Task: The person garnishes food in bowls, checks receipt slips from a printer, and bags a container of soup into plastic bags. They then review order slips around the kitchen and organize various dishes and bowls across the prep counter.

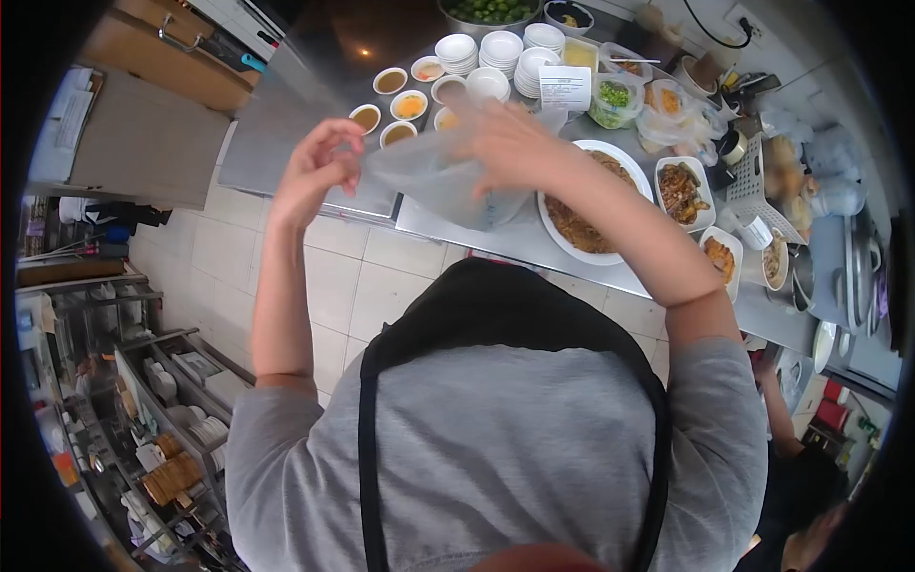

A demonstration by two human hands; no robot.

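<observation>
A translucent plastic bag (429,172), blurred by motion, hangs over the front edge of the steel counter. My right hand (510,143) is at the bag's right side, its fingertips smeared, so its grip is unclear. Left of the bag, my left hand (324,167) is raised with its fingers curled but apart, nothing visible in it. Behind the bag stand small cups of brown sauce (390,81) and a cup with orange bits (409,105). Stacks of white cups (457,53) are farther back. A large round plate of brown food (581,229) lies under my right forearm.
A printed slip (565,88) stands by a tub of chopped greens (615,98). Two white dishes of food (683,194) and a white basket (753,186) are at the right. A bowl of green fruit (491,11) is at the back. Another person's arm (780,410) shows at lower right.
</observation>
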